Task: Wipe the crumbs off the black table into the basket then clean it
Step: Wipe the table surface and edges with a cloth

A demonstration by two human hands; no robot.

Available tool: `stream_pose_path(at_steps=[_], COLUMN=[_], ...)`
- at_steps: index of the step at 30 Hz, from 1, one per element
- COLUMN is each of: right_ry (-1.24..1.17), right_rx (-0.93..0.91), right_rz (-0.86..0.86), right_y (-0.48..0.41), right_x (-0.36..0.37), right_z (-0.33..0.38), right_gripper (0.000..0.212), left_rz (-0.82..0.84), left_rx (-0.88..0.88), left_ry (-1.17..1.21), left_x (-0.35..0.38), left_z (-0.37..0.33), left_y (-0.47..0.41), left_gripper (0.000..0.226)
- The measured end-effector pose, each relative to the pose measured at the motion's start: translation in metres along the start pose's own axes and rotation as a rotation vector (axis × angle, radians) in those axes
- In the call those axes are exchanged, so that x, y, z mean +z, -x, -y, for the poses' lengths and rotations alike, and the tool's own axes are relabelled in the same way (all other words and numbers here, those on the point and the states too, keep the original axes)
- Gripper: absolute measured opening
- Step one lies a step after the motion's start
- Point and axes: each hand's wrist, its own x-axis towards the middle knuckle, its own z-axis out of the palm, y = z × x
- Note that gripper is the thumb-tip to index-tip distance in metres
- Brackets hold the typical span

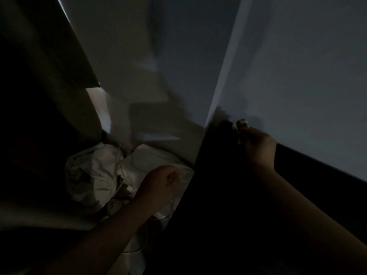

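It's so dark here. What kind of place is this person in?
Probably a dim corner of a home, though darkness hides much: a black table against plain pale walls, a white-lined basket beside it, and a crumpled wad in the right hand.

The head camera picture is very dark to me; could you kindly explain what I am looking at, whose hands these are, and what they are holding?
There is no machine here. A person wears one camera on the head, and it looks down at their own two bare hands. This is the only view.

The dark slab on the right is the black table, which stands against a pale wall. The right hand reaches to the table's far end, and its fingers pinch a small crumpled pale thing. It is too dim to tell what that thing is.

The left hand, fingers curled, is over the basket, which has a white liner and stands beside the table. I cannot tell whether that hand grips the liner. Some brown scraps lie inside. Any crumbs on the table are lost in the dark.
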Motion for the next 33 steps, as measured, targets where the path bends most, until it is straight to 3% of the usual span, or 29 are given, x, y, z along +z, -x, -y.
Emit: stream_pose_path(at_steps=[4,7,10,20,22,26,28,31,33], right_ry=[0.062,0.087,0.122,0.151,0.138,0.069,-0.018,-0.086,-0.049], right_rx=[-0.043,-0.074,-0.026,-0.126,-0.144,-0.255,-0.268,-0.256,-0.258], right_rz=[-0.074,0.000,0.104,0.033,0.065,0.240,0.228,0.237,0.132], right_y=[-0.031,-0.048,-0.056,-0.064,-0.059,-0.024,-0.007,-0.002,-0.012], right_x=[0.020,0.038,0.060,0.080,0.085,0.095,0.096,0.088,0.082], right_z=[-0.012,-0.026,-0.038,-0.051,-0.045,-0.028,-0.026,-0.024,-0.025], right_gripper=[0.032,0.030,0.030,0.032,0.032,0.029,0.020,0.025,0.026], left_rz=[0.016,0.026,0.017,0.018,0.026,0.015,0.039,0.043,0.024], left_rx=[-0.009,-0.041,-0.074,-0.151,-0.168,-0.246,-0.246,-0.236,-0.224], left_ry=[0.072,0.161,0.191,0.197,0.194,0.216,0.225,0.155,0.158], left_x=[0.016,0.026,0.033,0.039,0.039,0.033,0.028,0.019,0.012], left_z=[0.010,0.021,0.038,0.069,0.076,0.079,0.079,0.083,0.083], left_y=[-0.016,-0.024,-0.034,-0.031,-0.031,-0.029,-0.024,-0.021,-0.020], left_gripper=[0.033,0.055,0.057,0.065,0.062,0.034,0.025,0.023,0.023])
